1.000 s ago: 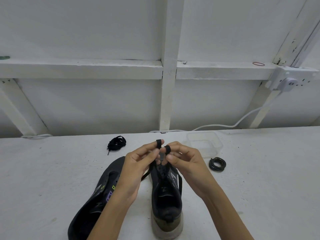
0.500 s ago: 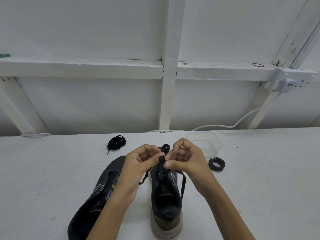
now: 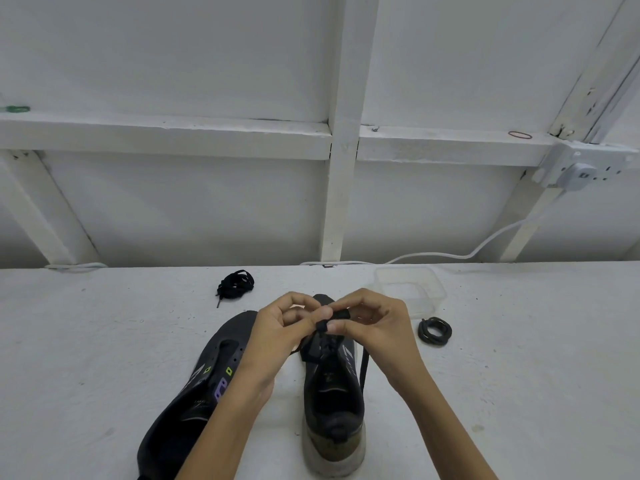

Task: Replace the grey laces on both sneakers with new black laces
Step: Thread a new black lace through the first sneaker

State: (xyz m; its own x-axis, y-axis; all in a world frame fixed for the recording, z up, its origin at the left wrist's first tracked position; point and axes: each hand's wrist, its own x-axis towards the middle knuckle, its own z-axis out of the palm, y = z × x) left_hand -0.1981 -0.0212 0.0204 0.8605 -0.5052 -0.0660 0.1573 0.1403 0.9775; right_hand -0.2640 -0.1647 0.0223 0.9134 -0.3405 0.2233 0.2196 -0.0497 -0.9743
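Note:
Two dark sneakers stand on the white table. The right sneaker (image 3: 332, 386) stands upright with its heel toward me and has a black lace (image 3: 364, 368) threaded in it. Over its eyelets my left hand (image 3: 277, 337) and my right hand (image 3: 377, 327) both pinch loops of that black lace, fingertips almost touching. The left sneaker (image 3: 194, 393) leans on its side with bare eyelets; my left forearm covers part of it. A bundled black lace (image 3: 236, 283) lies behind the shoes. A coiled dark grey lace (image 3: 435, 331) lies to the right.
A clear plastic container (image 3: 412, 289) sits behind my right hand. A white cable (image 3: 450, 254) runs along the wall's foot to a socket (image 3: 581, 174) at the upper right. White wall beams stand directly behind the table.
Both hands have come down closer to the right sneaker's eyelets, and the lace loops that stood up between the fingertips have been drawn lower and closer together.

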